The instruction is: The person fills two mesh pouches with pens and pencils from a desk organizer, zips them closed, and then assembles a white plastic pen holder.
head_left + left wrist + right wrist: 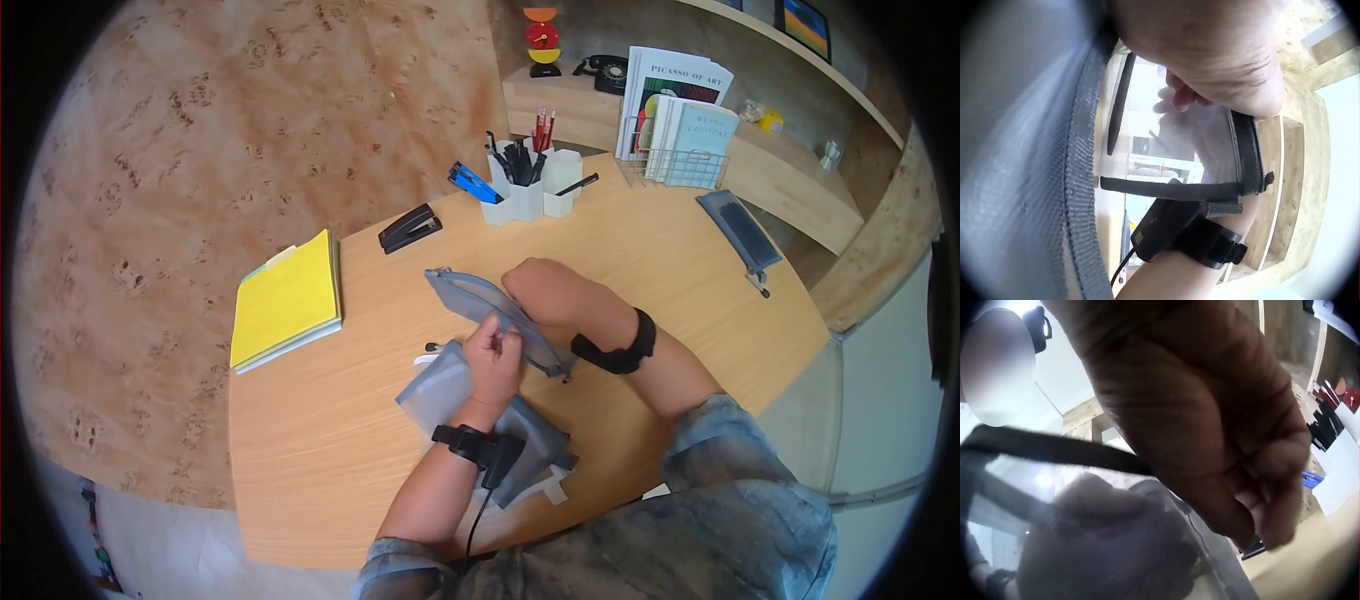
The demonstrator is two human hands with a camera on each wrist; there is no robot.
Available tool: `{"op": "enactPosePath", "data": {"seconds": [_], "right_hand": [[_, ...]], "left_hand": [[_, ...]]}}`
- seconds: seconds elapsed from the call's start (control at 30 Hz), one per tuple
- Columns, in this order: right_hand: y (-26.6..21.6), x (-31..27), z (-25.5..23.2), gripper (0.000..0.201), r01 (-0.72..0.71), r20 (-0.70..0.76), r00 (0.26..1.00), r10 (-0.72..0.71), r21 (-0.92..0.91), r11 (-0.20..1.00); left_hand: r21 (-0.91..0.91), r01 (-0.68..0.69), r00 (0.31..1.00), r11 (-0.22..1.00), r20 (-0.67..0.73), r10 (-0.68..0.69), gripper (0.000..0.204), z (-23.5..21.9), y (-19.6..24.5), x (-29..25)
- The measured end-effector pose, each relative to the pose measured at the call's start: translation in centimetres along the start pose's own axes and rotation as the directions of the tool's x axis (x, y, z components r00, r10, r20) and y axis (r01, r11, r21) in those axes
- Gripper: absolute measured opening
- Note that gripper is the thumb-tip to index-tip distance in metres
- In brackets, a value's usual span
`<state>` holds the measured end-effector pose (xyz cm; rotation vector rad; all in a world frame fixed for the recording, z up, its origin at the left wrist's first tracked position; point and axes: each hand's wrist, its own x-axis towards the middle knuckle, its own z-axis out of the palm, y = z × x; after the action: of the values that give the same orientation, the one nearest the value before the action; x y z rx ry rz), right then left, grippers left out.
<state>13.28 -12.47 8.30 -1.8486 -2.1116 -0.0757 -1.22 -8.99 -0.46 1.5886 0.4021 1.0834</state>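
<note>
A see-through zip pouch (pixel 462 297) with blue-grey edging is held up over the table, tilted. My left hand (pixel 492 362) grips its near edge with curled fingers. At the far edge my right hand (pixel 548 292) also holds it, its fingers curled and mostly hidden in the head view. In the left wrist view, the pouch's dark zip edge (pixel 1246 153) runs beside the left hand (pixel 1216 56). The right wrist view shows the right hand (pixel 1210 431) with thumb and fingertips close together. Beneath the left forearm, a grey mesh pouch (pixel 535 430) lies on the table.
A yellow folder stack (pixel 288 300) lies at the left, with a black stapler (pixel 410 229) beyond it. White pen holders (pixel 520 203) and a wire rack (pixel 690 168) of books stand at the back. Another zip pouch (pixel 738 228) lies at the right edge of the table (pixel 330 450).
</note>
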Motion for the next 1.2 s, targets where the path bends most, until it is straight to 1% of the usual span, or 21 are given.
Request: {"op": "enactPosePath", "data": {"seconds": [0.03, 0.1, 0.13, 0.2, 0.3, 0.4, 0.43, 0.5, 0.53, 0.6, 0.67, 0.73, 0.8, 0.9, 0.93, 0.97, 1.0, 1.03, 1.13, 1.17, 1.2], "right_hand": [[-0.5, 0.2, -0.4, 0.008, -0.046, -0.094, 0.994, 0.048, 0.02, 0.999], [-2.0, 0.2, -2.6, 0.009, -0.132, -0.265, 0.953, 0.145, 0.068, 0.989], [-3.3, 0.1, -4.1, 0.009, -0.078, -0.303, 0.942, 0.142, 0.212, 0.974], [-5.3, -0.4, -6.2, 0.01, 0.039, -0.376, 0.911, 0.166, 0.481, 0.876], [-4.2, -0.6, -4.1, 0.007, 0.039, -0.147, 0.989, 0.025, 0.419, 0.907], [-1.5, 0.2, -0.9, 0.015, 0.073, -0.043, 0.997, -0.068, 0.145, 0.987], [-1.4, 0.3, -0.7, 0.016, -0.005, 0.095, 0.995, -0.008, 0.129, 0.992], [-1.4, 0.5, -0.8, 0.018, -0.148, 0.359, 0.926, 0.116, 0.063, 0.987], [-1.1, 0.7, 0.0, 0.014, -0.144, 0.4, 0.91, 0.107, 0.065, 0.987], [0.7, 1.0, 3.8, 0.005, -0.144, 0.475, 0.875, 0.094, 0.07, 0.987], [2.8, 1.2, 8.1, 0.009, -0.103, 0.398, 0.915, 0.069, 0.066, 0.992], [2.3, 1.2, 7.3, 0.008, -0.01, 0.368, 0.93, 0.001, 0.024, 1.0], [1.4, 0.7, 5.0, 0.007, 0.122, 0.394, 0.914, -0.095, -0.045, 0.991], [2.9, 2.2, 7.2, 0.017, -0.133, 0.505, 0.859, 0.086, 0.058, 0.989], [2.2, 2.1, 4.9, 0.017, -0.218, 0.497, 0.862, 0.098, 0.19, 0.957], [0.6, 1.6, 0.6, 0.017, -0.294, 0.491, 0.864, 0.109, 0.317, 0.902], [0.0, 1.4, -1.9, 0.018, -0.361, 0.488, 0.865, 0.121, 0.437, 0.824], [1.2, 1.6, -2.2, 0.014, -0.315, 0.505, 0.863, 0.002, 0.535, 0.784], [1.7, 0.3, -5.7, 0.013, -0.272, 0.249, 0.962, 0.115, 0.814, 0.513], [2.1, -0.1, -6.8, 0.013, -0.135, 0.033, 0.974, 0.223, 0.878, 0.458], [2.7, -0.3, -7.7, 0.012, 0.019, -0.174, 0.927, 0.333, 0.907, 0.42]], "left_hand": [[0.046, -0.034, 0.998, 0.998, -0.042, 0.036, 0.013, 0.3, 0.3, 0.1], [-0.03, 0.003, 0.999, 1.0, -0.051, -0.005, 0.012, 0.5, 0.2, 0.2], [-0.068, 0.024, 0.999, 0.997, -0.046, -0.028, 0.012, 0.6, 0.2, 0.2], [-0.043, 0.036, 0.999, 0.998, -0.007, -0.037, 0.007, 0.2, 0.1, 0.1], [-0.048, 0.026, 1.0, 0.998, -0.005, -0.026, 0.01, 0.2, 0.0, 0.1], [-0.093, 0.007, 0.998, 0.996, -0.061, -0.013, 0.009, 0.4, 0.7, 0.2], [-0.112, -0.002, 0.996, 0.994, -0.088, -0.008, 0.011, 0.5, 1.1, 0.3], [-0.085, 0.005, 0.998, 0.996, -0.059, -0.01, 0.013, 0.6, 1.6, 0.2], [-0.073, 0.01, 0.999, 0.997, -0.041, -0.013, 0.014, 0.6, 1.7, 0.0], [0.041, -0.067, 0.998, 0.997, 0.004, 0.067, 0.018, 0.6, 1.4, 0.1], [0.102, -0.118, 0.993, 0.988, 0.039, 0.114, 0.02, 0.6, 1.4, 0.0], [0.11, -0.143, 0.989, 0.984, 0.045, 0.139, 0.022, 0.6, 1.6, 0.0], [0.091, -0.123, 0.992, 0.988, 0.017, 0.121, 0.02, 0.5, 0.7, -0.1], [-0.019, -0.071, 0.995, 0.997, -0.067, 0.069, 0.017, 0.3, 0.1, 0.1], [-0.069, -0.053, 0.994, 0.996, -0.104, 0.046, 0.016, 0.3, 0.0, 0.3], [-0.117, 0.011, 0.991, 0.993, -0.131, -0.026, 0.015, 0.4, 0.6, 0.4], [-0.165, 0.073, 0.983, 0.984, -0.155, -0.099, 0.014, 0.6, 1.6, 0.5], [-0.216, 0.132, 0.969, 0.967, -0.176, -0.172, 0.014, 0.7, 2.2, 0.6], [-0.319, 0.136, 0.969, 0.938, -0.155, -0.193, 0.014, -0.1, 0.9, 0.9], [-0.284, 0.141, 0.969, 0.948, -0.158, -0.191, 0.014, -0.1, 0.9, 0.9], [-0.25, 0.145, 0.968, 0.957, -0.163, -0.189, 0.014, -0.1, 1.0, 0.9]]}}
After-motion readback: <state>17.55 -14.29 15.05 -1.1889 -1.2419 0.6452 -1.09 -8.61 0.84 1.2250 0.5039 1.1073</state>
